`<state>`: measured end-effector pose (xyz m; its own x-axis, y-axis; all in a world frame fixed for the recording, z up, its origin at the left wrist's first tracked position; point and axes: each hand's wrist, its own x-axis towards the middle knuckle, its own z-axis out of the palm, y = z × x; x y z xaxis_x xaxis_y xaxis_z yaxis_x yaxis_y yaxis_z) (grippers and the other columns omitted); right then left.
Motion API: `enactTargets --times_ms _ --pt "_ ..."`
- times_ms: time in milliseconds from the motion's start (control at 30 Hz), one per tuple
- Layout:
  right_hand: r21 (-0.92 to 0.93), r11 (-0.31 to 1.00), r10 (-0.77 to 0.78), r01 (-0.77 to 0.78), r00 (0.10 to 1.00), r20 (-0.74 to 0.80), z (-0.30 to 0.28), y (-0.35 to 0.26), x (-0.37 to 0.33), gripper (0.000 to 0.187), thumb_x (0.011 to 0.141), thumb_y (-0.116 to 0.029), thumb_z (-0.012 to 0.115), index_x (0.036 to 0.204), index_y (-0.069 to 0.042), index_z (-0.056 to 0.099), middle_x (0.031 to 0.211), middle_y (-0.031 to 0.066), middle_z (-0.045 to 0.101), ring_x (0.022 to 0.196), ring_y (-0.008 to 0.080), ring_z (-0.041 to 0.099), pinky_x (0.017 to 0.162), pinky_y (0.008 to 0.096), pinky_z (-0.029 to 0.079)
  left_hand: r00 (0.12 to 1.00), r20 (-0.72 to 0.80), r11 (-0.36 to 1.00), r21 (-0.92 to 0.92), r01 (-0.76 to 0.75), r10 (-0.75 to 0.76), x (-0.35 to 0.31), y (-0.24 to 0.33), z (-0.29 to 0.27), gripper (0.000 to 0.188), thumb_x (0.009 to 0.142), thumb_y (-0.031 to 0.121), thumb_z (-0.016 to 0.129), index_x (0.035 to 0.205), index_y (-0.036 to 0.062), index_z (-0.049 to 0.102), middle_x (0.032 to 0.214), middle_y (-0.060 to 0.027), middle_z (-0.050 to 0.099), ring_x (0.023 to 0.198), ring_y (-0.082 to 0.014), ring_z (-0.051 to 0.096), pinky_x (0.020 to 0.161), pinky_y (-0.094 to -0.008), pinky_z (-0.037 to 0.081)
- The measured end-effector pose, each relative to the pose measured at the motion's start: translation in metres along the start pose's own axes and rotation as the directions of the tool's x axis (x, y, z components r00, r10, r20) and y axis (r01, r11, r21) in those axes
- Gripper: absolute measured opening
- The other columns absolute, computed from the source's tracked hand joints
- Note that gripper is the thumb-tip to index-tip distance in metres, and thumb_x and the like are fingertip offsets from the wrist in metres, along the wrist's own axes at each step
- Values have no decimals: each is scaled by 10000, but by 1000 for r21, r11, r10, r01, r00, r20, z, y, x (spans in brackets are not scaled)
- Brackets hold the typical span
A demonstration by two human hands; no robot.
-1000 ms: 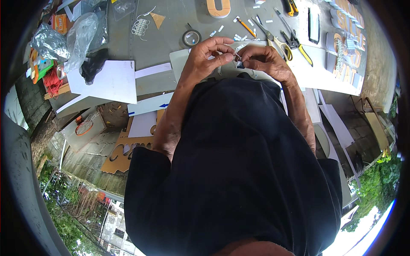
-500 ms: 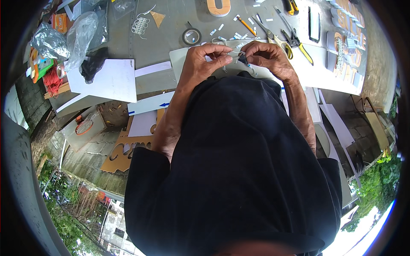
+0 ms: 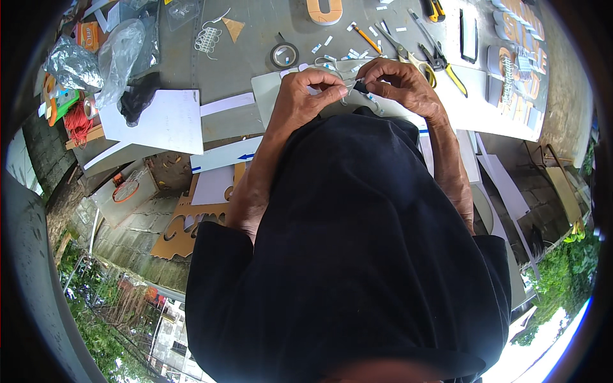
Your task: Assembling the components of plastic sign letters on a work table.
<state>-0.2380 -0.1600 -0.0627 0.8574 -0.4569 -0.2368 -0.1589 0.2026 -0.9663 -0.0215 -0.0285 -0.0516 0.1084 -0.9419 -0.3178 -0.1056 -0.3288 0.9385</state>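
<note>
Small black part point(image 3: 359, 86) with thin white wire, pinched between fingertips of left hand point(image 3: 306, 96) and right hand point(image 3: 402, 83), both closed on it, above bench point(image 3: 255, 45) at 12 o'clock.

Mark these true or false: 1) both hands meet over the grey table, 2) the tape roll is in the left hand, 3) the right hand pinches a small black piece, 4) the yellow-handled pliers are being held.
1) True: the left hand and right hand meet over the grey table.
2) False: the tape roll lies on the table, apart from both hands.
3) True: a small black piece sits at the right hand's fingertips.
4) False: the yellow-handled pliers lie untouched beyond the right hand.
</note>
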Motion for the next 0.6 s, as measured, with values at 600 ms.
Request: enactTargets --times_ms 600 --pt "-11 999 33 -33 999 -7 -1 23 1 49 941 -61 688 983 -40 702 1142 70 680 1042 168 647 975 338 526 962 170 924 -286 255 -213 11 -31 7 221 845 184 804 945 -10 771 823 -69 730 786 -135 656 771 -280 507"
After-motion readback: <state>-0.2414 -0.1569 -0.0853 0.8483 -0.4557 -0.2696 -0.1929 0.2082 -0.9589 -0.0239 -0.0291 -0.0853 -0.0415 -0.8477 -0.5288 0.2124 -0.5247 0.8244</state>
